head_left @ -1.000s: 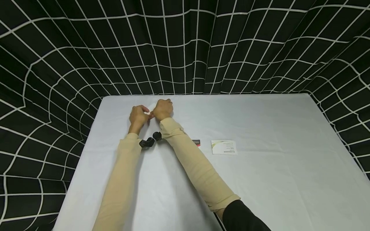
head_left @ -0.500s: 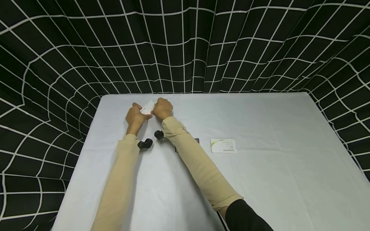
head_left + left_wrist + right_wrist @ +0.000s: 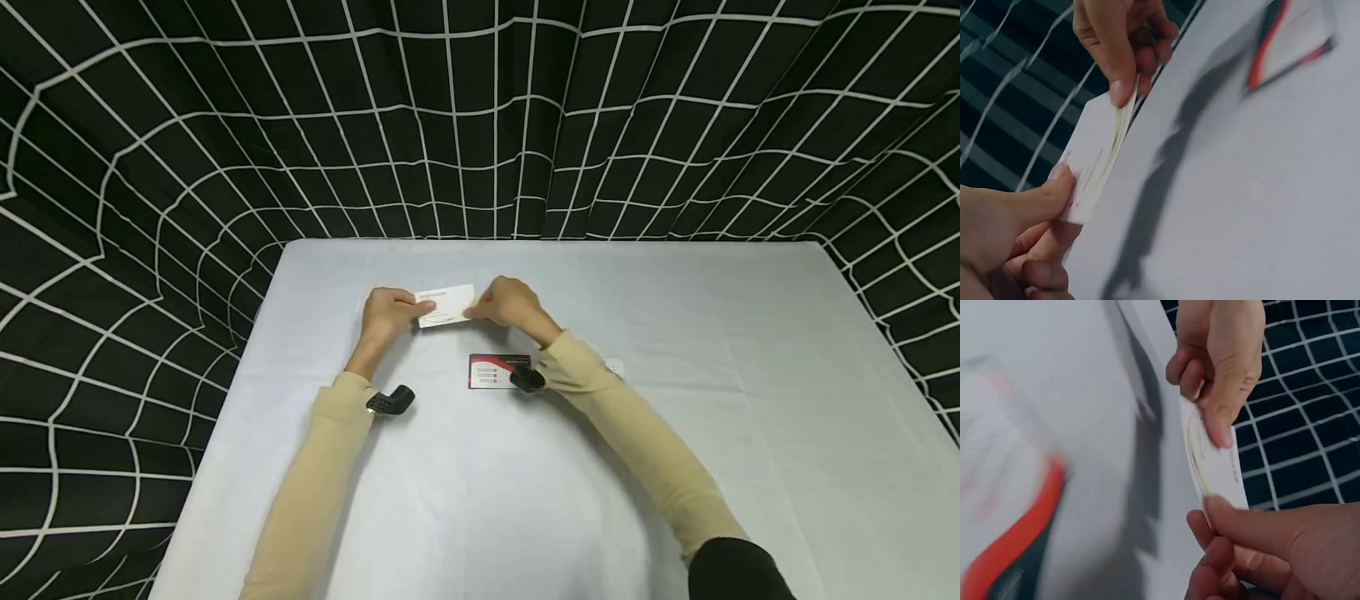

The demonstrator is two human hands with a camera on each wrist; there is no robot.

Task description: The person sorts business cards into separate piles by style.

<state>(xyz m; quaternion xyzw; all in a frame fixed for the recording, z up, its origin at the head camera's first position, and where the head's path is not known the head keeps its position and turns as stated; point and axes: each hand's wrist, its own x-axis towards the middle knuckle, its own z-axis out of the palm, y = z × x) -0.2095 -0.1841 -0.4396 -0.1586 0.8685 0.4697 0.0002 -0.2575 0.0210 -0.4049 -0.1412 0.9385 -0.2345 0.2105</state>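
White business cards (image 3: 450, 302) with small print and a yellow-green curved stripe are held up over the far left of the table, layered edges showing in the left wrist view. My left hand (image 3: 388, 315) pinches their left end between thumb and fingers. At the opposite end, my right hand (image 3: 512, 303) pinches them the same way. The cards' shadow falls on the cloth below. Nearer to me lies a black, white and red business card (image 3: 491, 373), partly covered by the camera on my right wrist.
Another white card (image 3: 614, 366) peeks out from behind my right sleeve, mostly hidden. A white cloth covers the table (image 3: 465, 500). Along its back and sides hangs a black curtain (image 3: 480, 117) with a white grid.
Both hands have moved right and slightly nearer with the white cards, which now show broadly between them. My right forearm has swung right, uncovering the red-and-black card and covering most of the other white card.
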